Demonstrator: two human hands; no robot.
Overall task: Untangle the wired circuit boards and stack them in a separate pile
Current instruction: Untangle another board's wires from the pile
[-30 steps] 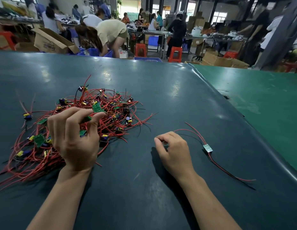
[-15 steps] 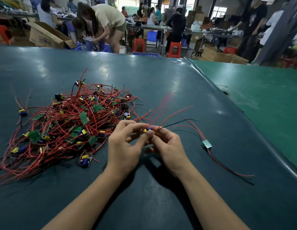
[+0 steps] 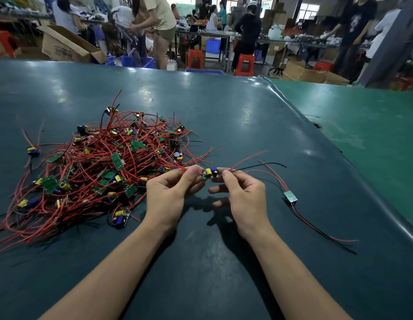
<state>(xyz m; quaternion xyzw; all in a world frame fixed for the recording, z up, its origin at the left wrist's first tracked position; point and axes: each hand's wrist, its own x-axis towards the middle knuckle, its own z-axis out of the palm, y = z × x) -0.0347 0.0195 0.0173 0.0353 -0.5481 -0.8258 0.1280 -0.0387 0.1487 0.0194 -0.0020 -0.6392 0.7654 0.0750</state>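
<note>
Here both the left hand (image 3: 168, 195) and right hand (image 3: 244, 195) pinch one circuit board (image 3: 210, 173) beside the tangled pile (image 3: 96, 167).

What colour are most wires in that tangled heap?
Red, with a few black, on the tangled heap; seen in the head view.

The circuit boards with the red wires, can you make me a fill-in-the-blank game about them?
1. The left hand and right hand hold one small circuit board between them, pinched in their ____.
2. The big tangled pile lies to the ____ of the hands.
3. Most wires in the pile are ____.
4. The lone board already set aside on the table lies to the ____ of the hands.

Missing words: fingers; left; red; right
</note>
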